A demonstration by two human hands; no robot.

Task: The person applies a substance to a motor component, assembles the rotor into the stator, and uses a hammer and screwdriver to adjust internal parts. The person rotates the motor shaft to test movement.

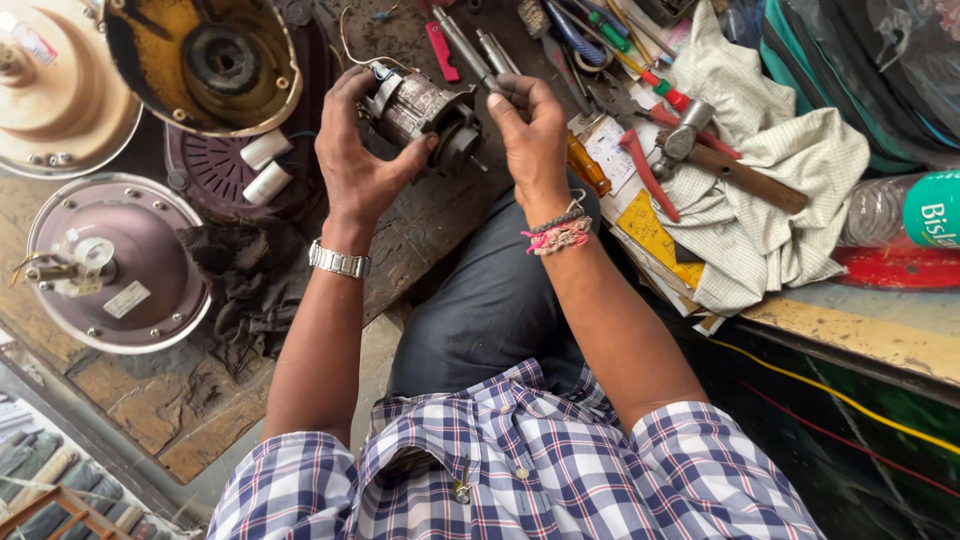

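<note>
Two bare hands at work above a worn wooden bench (190,400).

Item 1: small electric motor (425,110), grey wound core with a dark round end-piece, loose wire at its top. Held in the air over the middle of the bench, tilted, between both hands.

Item 2: left hand (355,150), metal wristwatch (339,261) on the wrist; fingers clasped round the motor's left end, thumb against its underside.

Item 3: right hand (530,130), woven bands at the wrist; fingers closed on a slim metal tool (478,50) at the motor's right end.

Item 4: round purple fan cover (110,262), flat near the left edge of the bench.

Item 5: rusty round housing (205,60), far left corner.

Item 6: hammer (715,160), wooden handle, lying on a pale checked cloth (760,230) at the right edge.

Item 7: red-handled pliers (640,165), just beside the hammer head.
</note>
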